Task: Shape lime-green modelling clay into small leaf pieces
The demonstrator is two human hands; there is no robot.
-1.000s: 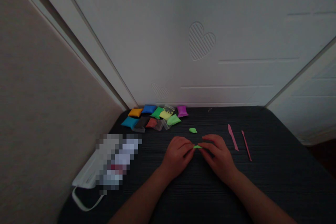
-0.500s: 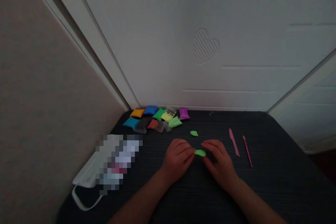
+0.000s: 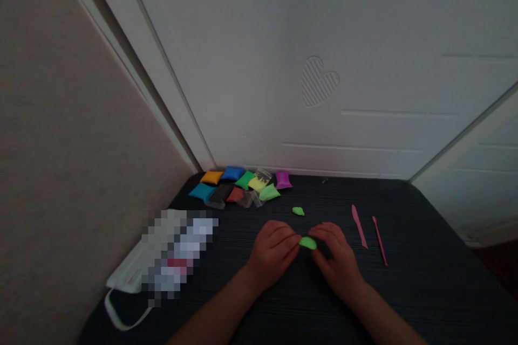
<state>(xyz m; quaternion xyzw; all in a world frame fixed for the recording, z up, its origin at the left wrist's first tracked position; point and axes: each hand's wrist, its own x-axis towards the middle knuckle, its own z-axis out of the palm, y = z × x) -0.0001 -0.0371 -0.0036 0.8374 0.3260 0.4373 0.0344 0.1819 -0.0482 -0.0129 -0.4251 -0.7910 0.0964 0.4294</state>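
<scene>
A flattened piece of light green modelling clay [image 3: 308, 243] is pinched at its left end by my left hand [image 3: 273, 250], between thumb and fingertips. My right hand [image 3: 338, 256] curves around the clay's right end with thumb and fingers apart. Whether its fingertips touch the clay is hard to make out. Just beyond my hands, a smaller lump of the same green clay [image 3: 298, 211] lies on the dark table [image 3: 291, 307].
To the right lie a pink plastic knife [image 3: 359, 226] and a thin pink modelling tool [image 3: 379, 241]. Several coloured clay packets, one of them purple [image 3: 284, 179], sit at the back left. A white mask [image 3: 133, 264] lies at the left beside a blurred item. A white panel [image 3: 243, 64] rises behind.
The whole view has shifted slightly, so things appear a little lower. My left hand keeps its pinch, and the green clay shows a slightly broader face. My right hand's fingers have shifted a little around it.
</scene>
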